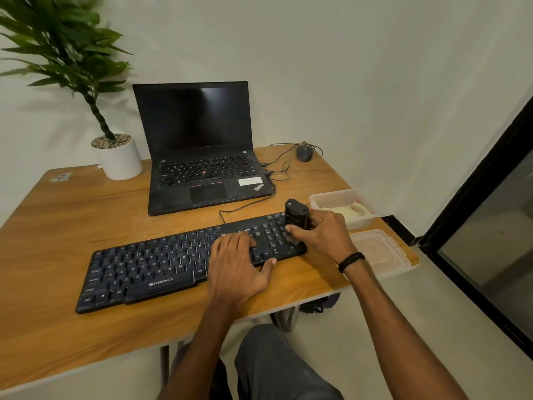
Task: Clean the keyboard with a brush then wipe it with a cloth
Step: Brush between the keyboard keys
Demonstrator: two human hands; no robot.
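A black Zebronics keyboard (150, 269) lies slanted across the wooden desk (72, 220). My left hand (236, 267) rests flat on the keys right of centre, fingers straight, thumb over the front edge. My right hand (323, 235) grips a black brush block (295, 216) standing upright on the keyboard's right end, over the number pad. Its bristles are hidden behind my fingers. A pale cloth (350, 210) lies inside a clear plastic box (331, 197) just right of the keyboard.
An open black laptop (199, 148) stands behind the keyboard, with cables and a grey mouse (305, 153) to its right. A potted plant (116, 157) is at the back left. The box's clear lid (380, 249) lies at the desk's right edge.
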